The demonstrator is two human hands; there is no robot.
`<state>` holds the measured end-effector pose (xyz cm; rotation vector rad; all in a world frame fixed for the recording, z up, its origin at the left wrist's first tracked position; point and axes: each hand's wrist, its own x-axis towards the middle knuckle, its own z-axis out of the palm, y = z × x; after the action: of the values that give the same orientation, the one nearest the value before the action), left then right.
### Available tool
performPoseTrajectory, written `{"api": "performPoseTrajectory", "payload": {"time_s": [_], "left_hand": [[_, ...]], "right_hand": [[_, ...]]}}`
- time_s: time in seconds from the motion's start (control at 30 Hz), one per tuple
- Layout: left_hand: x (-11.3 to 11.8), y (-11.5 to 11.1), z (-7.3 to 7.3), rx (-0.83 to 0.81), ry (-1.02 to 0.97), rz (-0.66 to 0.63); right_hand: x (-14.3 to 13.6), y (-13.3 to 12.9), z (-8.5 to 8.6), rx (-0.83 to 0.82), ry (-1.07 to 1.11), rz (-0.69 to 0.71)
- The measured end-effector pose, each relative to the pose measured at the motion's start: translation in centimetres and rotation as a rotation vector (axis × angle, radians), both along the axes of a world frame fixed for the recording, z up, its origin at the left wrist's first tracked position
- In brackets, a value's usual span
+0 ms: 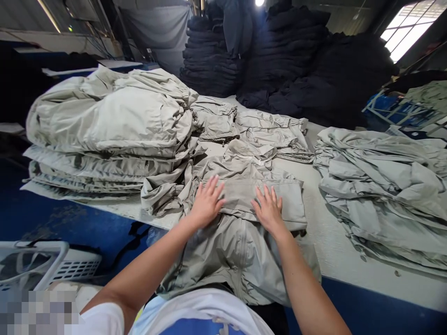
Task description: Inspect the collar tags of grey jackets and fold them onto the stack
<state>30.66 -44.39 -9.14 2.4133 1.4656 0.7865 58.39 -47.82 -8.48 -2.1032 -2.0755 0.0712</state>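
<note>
A light grey-green garment (240,242) lies in front of me, partly on the table and partly hanging over its near edge. One section of it is folded flat across the tabletop. My left hand (206,201) rests on the left part of that folded section, fingers spread. On the right part lies my right hand (269,209), palm down with its fingers apart. Neither hand grips anything. A bunched piece of the same cloth (162,193) sits left of my left hand; I cannot tell whether it belongs to this garment.
A tall stack of folded grey-green garments (108,125) stands at the left. Another heap (387,195) lies at the right of the white table (335,246). Smaller folded pieces (268,130) are behind my hands. Dark garments (279,51) are piled at the back. A white basket (75,265) is lower left.
</note>
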Motion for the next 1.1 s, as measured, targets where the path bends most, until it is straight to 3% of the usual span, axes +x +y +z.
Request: {"api": "performPoseTrajectory", "payload": {"time_s": [0.1, 0.2, 0.3, 0.47, 0.6, 0.7, 0.77, 0.83, 0.87, 0.97, 1.03, 1.1], "left_hand": [[1.3, 0.3, -1.7, -0.133, 0.239, -0.075], [1.4, 0.9, -1.6, -0.177, 0.285, -0.078], [-0.3, 1.2, 0.1, -0.103, 0.254, -0.001], [-6.2, 1.0, 2.9, -0.025, 0.363, 0.2], [-10.2, 1.4, 4.6, -0.015, 0.438, 0.26], [-11.6, 1.3, 6.9, -0.017, 0.436, 0.262], [-11.4, 0.4, 9.3, 0.087, 0.278, 0.257], [-10.2, -1.5, 12.1, 0.25, 0.006, 0.168], [-9.3, -2.6, 13.5, 0.319, -0.124, 0.059], [-6.2, -6.1, 16.7, 0.384, -0.275, -0.426], [-4.6, -7.3, 17.4, 0.401, -0.279, -0.596], [-4.0, -7.3, 16.7, 0.44, -0.299, -0.543]], "right_hand": [[-1.3, 0.7, -0.9, -0.14, -0.061, -0.028], [-1.4, 1.2, -1.2, -0.22, -0.058, -0.036], [-0.5, 0.8, -0.9, -0.243, -0.016, 0.0], [0.4, -1.1, -0.3, -0.25, 0.073, 0.049], [0.2, -1.7, 0.4, -0.25, 0.181, 0.076], [-0.5, -1.8, 1.4, -0.179, 0.315, 0.128], [-1.9, -2.0, 2.6, -0.124, 0.462, 0.238], [-4.2, -2.6, 4.4, -0.082, 0.633, 0.383], [-5.8, -3.1, 5.3, -0.058, 0.721, 0.457], [-10.1, -4.7, 7.5, 0.069, 0.979, 0.626], [-11.4, -5.5, 8.2, 0.126, 1.091, 0.676], [-10.4, -5.6, 8.6, 0.215, 1.153, 0.568]]}}
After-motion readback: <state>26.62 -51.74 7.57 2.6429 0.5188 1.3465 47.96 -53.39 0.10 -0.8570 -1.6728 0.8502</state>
